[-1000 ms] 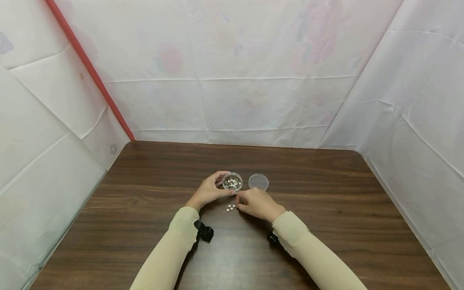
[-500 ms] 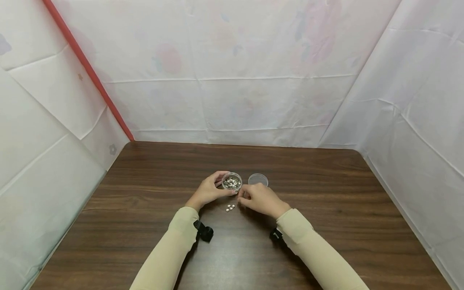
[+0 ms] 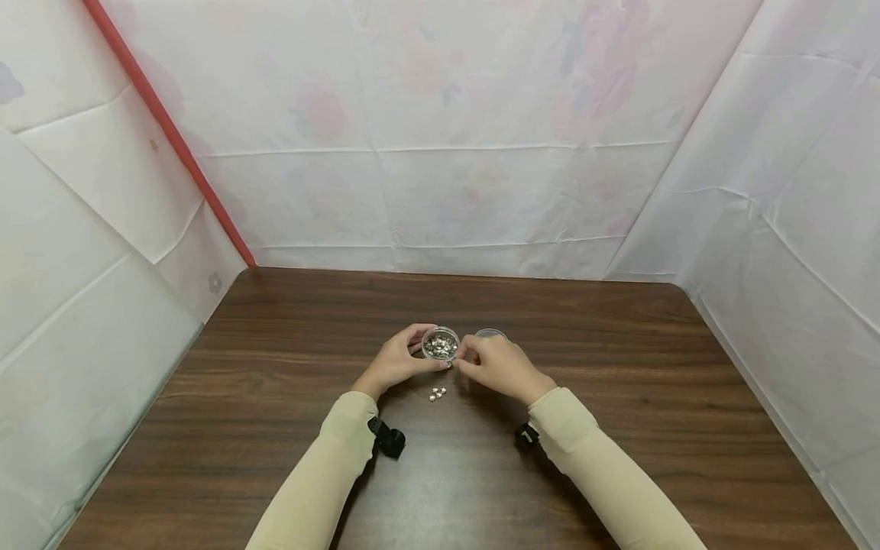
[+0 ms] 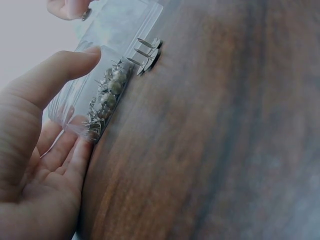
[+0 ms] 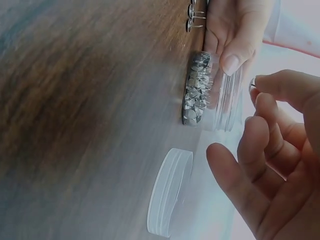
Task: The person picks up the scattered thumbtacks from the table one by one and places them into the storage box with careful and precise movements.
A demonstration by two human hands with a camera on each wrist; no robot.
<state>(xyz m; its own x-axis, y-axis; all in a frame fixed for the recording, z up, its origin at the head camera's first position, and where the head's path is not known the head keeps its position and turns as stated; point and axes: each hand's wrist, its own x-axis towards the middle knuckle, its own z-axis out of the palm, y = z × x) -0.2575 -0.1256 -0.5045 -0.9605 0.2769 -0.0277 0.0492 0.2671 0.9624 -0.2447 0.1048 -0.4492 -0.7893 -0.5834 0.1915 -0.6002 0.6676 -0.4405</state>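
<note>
My left hand (image 3: 399, 360) curls its fingers and thumb round a clear round plastic jar (image 4: 82, 95), which stands upright on the table. Inside it is a heap of silver thumbtacks (image 5: 195, 95). Between thumb and forefinger of my right hand (image 3: 498, 367) is a single thumbtack (image 5: 252, 84), held above the jar's rim on its right side; the other fingers are loosely bent. Several loose thumbtacks (image 3: 438, 394) lie just in front of the jar, points up in the left wrist view. Beyond my right hand lies the clear lid (image 5: 170, 192), partly hidden by that hand in the head view.
A dark brown wooden table (image 3: 275, 458) lies under everything. Pale patterned sheeting (image 3: 440, 191) hangs behind it and at both sides, with a red strip (image 3: 172, 137) on the left.
My right hand has moved away from the loose thumbtacks, up and slightly right towards the jar's rim, and now covers more of the lid. My left hand and the jar stay put.
</note>
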